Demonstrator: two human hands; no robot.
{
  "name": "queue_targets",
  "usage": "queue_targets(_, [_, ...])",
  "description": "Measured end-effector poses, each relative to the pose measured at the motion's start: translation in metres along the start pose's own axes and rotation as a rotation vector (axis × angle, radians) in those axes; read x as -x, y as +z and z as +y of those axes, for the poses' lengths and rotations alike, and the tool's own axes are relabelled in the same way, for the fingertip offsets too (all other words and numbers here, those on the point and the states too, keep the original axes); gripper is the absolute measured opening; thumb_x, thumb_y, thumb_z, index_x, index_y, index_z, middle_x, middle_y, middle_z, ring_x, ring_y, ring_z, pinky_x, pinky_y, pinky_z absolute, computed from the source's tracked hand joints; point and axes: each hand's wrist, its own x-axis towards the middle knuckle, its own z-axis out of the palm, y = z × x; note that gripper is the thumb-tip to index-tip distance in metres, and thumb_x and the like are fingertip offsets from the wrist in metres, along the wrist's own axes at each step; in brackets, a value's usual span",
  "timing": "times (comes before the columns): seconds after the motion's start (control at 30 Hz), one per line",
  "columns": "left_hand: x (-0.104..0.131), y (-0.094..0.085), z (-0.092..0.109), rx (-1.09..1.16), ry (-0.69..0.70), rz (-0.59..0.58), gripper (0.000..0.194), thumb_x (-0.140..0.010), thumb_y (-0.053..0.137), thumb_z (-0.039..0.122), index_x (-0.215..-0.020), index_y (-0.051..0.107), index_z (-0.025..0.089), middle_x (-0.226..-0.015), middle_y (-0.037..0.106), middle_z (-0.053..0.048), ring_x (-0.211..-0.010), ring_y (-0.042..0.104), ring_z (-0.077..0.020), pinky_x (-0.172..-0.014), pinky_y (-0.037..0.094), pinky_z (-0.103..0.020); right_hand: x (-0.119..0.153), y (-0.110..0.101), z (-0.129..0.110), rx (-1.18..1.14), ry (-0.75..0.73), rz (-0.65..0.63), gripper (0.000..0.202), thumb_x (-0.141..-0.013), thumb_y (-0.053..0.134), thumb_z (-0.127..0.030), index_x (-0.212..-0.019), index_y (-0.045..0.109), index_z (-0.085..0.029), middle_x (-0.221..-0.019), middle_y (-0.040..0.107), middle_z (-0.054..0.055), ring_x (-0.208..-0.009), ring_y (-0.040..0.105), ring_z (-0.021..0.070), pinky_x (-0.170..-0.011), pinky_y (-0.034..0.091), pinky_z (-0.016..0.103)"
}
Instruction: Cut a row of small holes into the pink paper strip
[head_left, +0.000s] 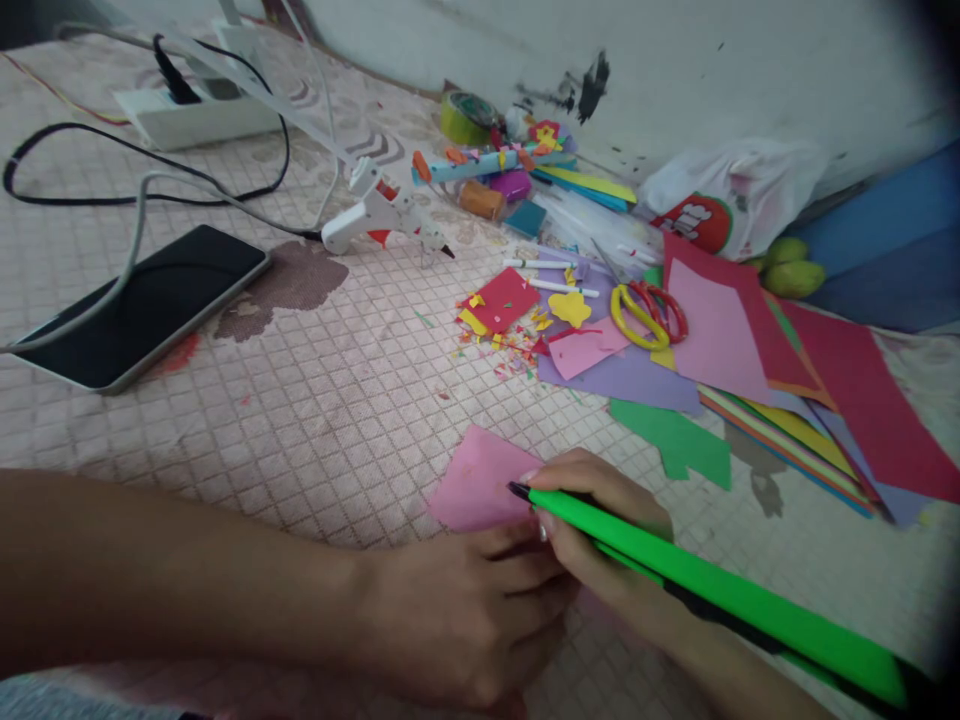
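A small piece of pink paper (480,480) lies on the quilted cloth in front of me. My left hand (465,610) rests over its lower edge, fingers curled and holding it down; the fingertips are partly hidden. Gripped in my right hand (607,510) is a bright green pen (705,575), its black tip just over the pink paper. The two hands touch or nearly touch there. Beyond my right hand lies a cut green paper piece (679,440). Scissors (649,315) with yellow and red handles sit farther back on coloured paper.
A phone (150,300) lies at left under a cable. Behind it are a power strip (199,115) and a white glue gun (382,210). Paper scraps (502,300), coloured sheets (870,390), a tape roll (469,118) and a plastic bag (739,195) line the wall side.
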Motion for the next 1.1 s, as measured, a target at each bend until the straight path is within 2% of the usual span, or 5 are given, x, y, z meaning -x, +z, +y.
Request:
queue_targets(0.23, [0.001, -0.001, 0.000, -0.007, -0.005, 0.015, 0.038, -0.100, 0.042, 0.035, -0.114, 0.068, 0.010, -0.124, 0.066, -0.011, -0.118, 0.058, -0.0269, -0.108, 0.041, -0.043, -0.001, 0.001, 0.008, -0.009, -0.011, -0.018, 0.018, -0.086, 0.057, -0.012, -0.097, 0.065, -0.024, -0.083, 0.067, 0.000, -0.076, 0.064, 0.0147, -0.063, 0.052, 0.029])
queue_targets(0.4, [0.002, -0.001, 0.000, -0.001, 0.005, -0.024, 0.040, -0.101, 0.039, 0.033, -0.117, 0.066, 0.009, -0.126, 0.064, -0.011, -0.120, 0.056, -0.0281, -0.109, 0.040, -0.044, 0.002, 0.001, 0.011, -0.026, 0.014, -0.033, 0.019, -0.086, 0.058, -0.013, -0.099, 0.065, -0.025, -0.085, 0.067, 0.000, -0.076, 0.063, 0.0151, -0.064, 0.051, 0.030])
queue_targets(0.8, [0.002, 0.000, 0.000, 0.004, 0.006, -0.026, 0.042, -0.101, 0.037, 0.034, -0.117, 0.065, 0.008, -0.127, 0.063, -0.011, -0.122, 0.054, -0.0281, -0.110, 0.038, -0.043, 0.000, 0.001, 0.011, -0.016, 0.013, -0.073, 0.021, -0.086, 0.058, -0.012, -0.101, 0.064, -0.026, -0.085, 0.066, 0.000, -0.076, 0.062, 0.0150, -0.064, 0.051, 0.030])
queue_targets(1.1, [0.002, 0.001, 0.000, 0.016, 0.005, -0.032, 0.043, -0.101, 0.036, 0.035, -0.118, 0.065, 0.007, -0.127, 0.063, -0.012, -0.119, 0.055, -0.0279, -0.108, 0.041, -0.044, 0.002, 0.001, 0.010, -0.016, 0.008, -0.057, 0.022, -0.084, 0.058, -0.010, -0.100, 0.065, -0.025, -0.085, 0.066, 0.001, -0.077, 0.063, 0.0161, -0.064, 0.051, 0.030])
